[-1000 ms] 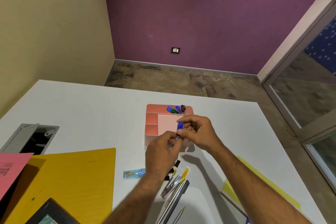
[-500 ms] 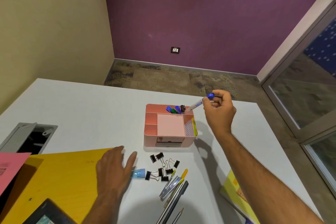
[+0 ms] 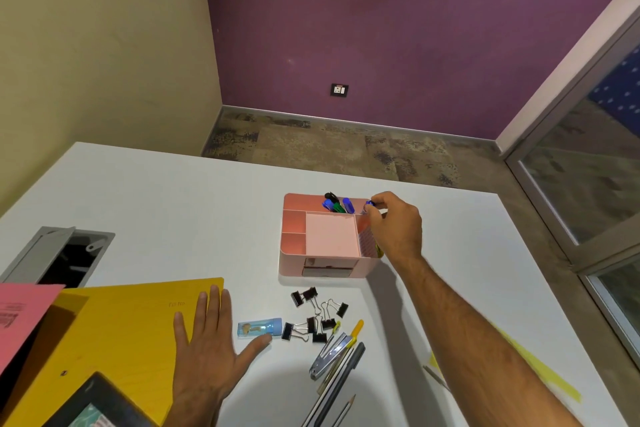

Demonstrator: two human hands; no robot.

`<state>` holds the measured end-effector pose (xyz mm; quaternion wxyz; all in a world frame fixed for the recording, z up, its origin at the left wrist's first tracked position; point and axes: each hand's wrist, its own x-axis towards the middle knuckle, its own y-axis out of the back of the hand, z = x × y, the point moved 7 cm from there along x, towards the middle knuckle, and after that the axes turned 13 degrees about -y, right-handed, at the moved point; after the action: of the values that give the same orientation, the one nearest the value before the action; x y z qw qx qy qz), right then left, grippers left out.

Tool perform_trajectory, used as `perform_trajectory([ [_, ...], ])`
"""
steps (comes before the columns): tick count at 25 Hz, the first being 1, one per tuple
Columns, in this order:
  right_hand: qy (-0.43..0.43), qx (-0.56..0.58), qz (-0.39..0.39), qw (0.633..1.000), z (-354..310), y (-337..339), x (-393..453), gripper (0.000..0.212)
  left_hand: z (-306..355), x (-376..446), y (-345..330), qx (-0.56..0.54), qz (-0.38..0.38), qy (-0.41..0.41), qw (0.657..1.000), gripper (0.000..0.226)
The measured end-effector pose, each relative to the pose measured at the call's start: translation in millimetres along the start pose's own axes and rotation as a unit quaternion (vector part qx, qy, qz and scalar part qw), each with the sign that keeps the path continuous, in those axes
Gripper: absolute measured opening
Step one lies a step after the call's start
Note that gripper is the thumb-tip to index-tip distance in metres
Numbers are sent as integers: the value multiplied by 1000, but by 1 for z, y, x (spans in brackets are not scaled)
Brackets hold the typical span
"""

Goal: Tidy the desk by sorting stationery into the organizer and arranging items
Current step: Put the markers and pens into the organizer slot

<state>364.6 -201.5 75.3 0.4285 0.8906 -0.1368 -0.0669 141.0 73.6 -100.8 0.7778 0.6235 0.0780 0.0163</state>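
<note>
The right hand (image 3: 394, 225) pinches a blue-capped pen (image 3: 369, 206) over the back slot of the pink plastic organizer (image 3: 294, 246); the left hand (image 3: 207, 340) lies flat on the white tabletop (image 3: 173, 201). Released off-line, the pen might catch the rim and tumble outside.

The yellow folder (image 3: 114, 329) carries faint print that looks like "Fill No", while dark print on the pink sheet (image 3: 20, 315) is too blurred to read.

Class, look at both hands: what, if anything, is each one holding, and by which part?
The right hand pinches a blue-capped pen at its cap end, over the pink organizer. The left hand holds nothing; it lies flat.
</note>
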Motion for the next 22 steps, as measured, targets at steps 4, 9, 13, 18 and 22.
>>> perform_trajectory([
  [4,-9,-35,-28,999,1,-4,-4,33,1,0,0,0,-6,-4,1000,114],
  [9,42,-122,-92,987,5,-8,-17,48,0,1,-3,-2,-19,-11,1000,114],
  [13,11,38,-17,999,30,14,-38,22,-4,1,-6,-11,-47,4,999,117],
  [18,-187,109,-91,972,104,-1,-84,17,-4,1,8,-26,-77,14,997,119],
  [22,-281,103,-167,939,138,-10,-133,13,-3,5,24,-45,-106,24,993,124],
])
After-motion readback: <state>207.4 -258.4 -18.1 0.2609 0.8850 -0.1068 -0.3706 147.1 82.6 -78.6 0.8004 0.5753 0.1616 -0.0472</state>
